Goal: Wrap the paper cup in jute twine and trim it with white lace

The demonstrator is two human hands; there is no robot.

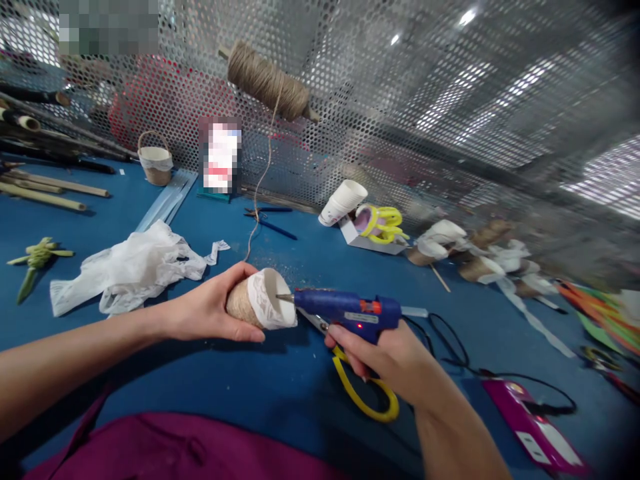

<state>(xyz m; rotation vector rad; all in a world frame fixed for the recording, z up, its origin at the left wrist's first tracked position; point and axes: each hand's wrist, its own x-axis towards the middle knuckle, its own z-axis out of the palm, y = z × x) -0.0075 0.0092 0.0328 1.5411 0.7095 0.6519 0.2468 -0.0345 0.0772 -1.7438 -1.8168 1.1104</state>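
My L hand (210, 310) grips twine-wrapped cup (260, 301) near desk (280, 380) front edge | R hand (387, 357) wrapped round glue gun (350, 312), nozzle touching cup rim | yellow scissors (363, 393) under R hand

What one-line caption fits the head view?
Left hand holds a twine-wrapped cup; right hand points a blue glue gun at its lace rim.
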